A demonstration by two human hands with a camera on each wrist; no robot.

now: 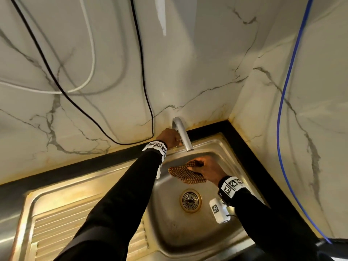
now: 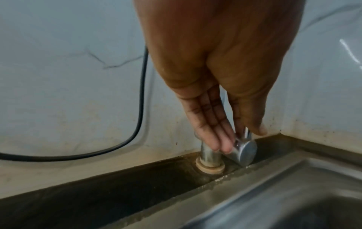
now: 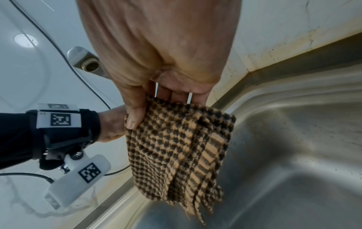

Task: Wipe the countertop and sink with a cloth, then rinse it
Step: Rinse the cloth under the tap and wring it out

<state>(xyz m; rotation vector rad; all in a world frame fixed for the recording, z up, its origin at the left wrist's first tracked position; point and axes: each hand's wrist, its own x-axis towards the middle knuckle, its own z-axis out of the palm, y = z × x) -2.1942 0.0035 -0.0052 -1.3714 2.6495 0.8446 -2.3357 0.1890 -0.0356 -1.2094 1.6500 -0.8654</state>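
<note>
Left hand (image 2: 215,65) at the tap (image 1: 181,132), back edge of the counter (image 1: 79,164) near the right rear corner. Fingers (image 2: 211,127) straight and together, laid against the tap lever (image 2: 243,150); thumb on the lever's far side, so the grip pinches the lever. No water visible at the spout (image 3: 89,65).

Right hand (image 3: 162,51) over the sink (image 1: 212,230), below the spout. Grip closed on the cloth (image 3: 178,148): thumb on the front face, fingers curled behind its top edge. Cloth brown-and-black check, folded, hanging free with a fringed lower end, clear of the sink floor. Drain (image 1: 190,201) nearer the front edge.

Black cable (image 1: 94,119) trails along the marble wall (image 1: 188,63) behind.
</note>
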